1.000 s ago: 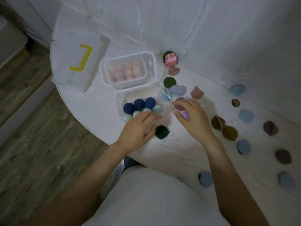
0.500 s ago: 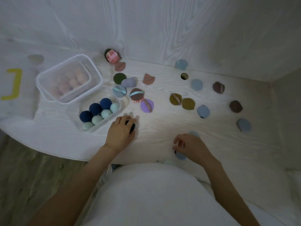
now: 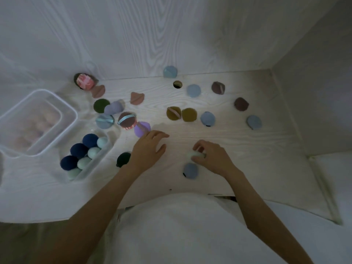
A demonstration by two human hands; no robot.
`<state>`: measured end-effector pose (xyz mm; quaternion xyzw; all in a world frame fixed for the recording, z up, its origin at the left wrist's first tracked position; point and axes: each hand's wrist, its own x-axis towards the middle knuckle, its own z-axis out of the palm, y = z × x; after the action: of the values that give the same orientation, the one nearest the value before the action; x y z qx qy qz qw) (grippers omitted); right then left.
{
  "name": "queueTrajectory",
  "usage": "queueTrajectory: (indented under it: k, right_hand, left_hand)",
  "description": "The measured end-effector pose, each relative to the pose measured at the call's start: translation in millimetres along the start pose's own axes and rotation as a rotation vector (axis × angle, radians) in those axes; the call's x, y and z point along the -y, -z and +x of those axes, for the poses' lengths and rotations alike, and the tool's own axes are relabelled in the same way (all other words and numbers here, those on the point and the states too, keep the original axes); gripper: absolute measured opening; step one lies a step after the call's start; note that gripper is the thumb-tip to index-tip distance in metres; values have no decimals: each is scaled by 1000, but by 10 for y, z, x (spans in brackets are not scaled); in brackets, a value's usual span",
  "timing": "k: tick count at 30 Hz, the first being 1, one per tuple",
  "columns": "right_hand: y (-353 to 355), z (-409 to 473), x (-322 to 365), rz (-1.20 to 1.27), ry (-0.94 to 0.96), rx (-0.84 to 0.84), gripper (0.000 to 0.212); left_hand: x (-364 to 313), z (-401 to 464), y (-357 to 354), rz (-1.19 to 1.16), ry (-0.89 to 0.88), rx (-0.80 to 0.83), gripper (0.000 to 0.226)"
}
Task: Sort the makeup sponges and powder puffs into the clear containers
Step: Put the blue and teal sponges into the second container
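My right hand (image 3: 211,158) is closed around a pale mint sponge (image 3: 196,154) just above the table, beside a grey-blue puff (image 3: 190,170). My left hand (image 3: 147,149) hovers open with spread fingers, between a dark green puff (image 3: 123,159) and a purple puff (image 3: 142,128). A clear container (image 3: 96,164) at the left holds navy and mint sponges (image 3: 79,150). A larger lidded clear box (image 3: 64,113) behind it holds pale pink sponges. Several puffs lie scattered over the table.
The white wood-grain table (image 3: 247,149) meets a back wall and a side wall at the right. Olive puffs (image 3: 181,114), blue puffs (image 3: 207,118) and brown puffs (image 3: 241,104) lie at the middle and right. A pink striped item (image 3: 85,82) sits at the back left. The front edge is near my body.
My left hand lifted off the dark green puff and moved right and forward, fingers open. My right hand rose from the grey-blue puff, now gripping a pale mint sponge. The view shifted slightly.
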<state>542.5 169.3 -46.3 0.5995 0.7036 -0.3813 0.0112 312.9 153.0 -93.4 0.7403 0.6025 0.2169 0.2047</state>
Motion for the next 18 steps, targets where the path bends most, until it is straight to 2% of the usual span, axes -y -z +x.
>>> queueTrajectory:
  k: [2,4,9,13,16,18]
  right_hand:
    - [160,139,-47,24,-22,-153,28]
    - [263,298,-99,45,-41,-231,28]
    - [139,625,-159,40,-5,-217,29]
    - [-30,773,-79,12,59,-253,29]
    - [-74,847,-7,46,78,-276,36]
    - [-84,867,76,121,110,-292,38]
  left_hand:
    - [-13,205,38,-8,11,-15,30]
    - [-21,434,101,-3,46,-14,31]
    - [215,772,377,24,236,-87,39]
    - [574,825,599,208,416,-33,46]
    - [856,762,702,329,435,-78,44]
    - [1011,703,745,378,449,-54,46]
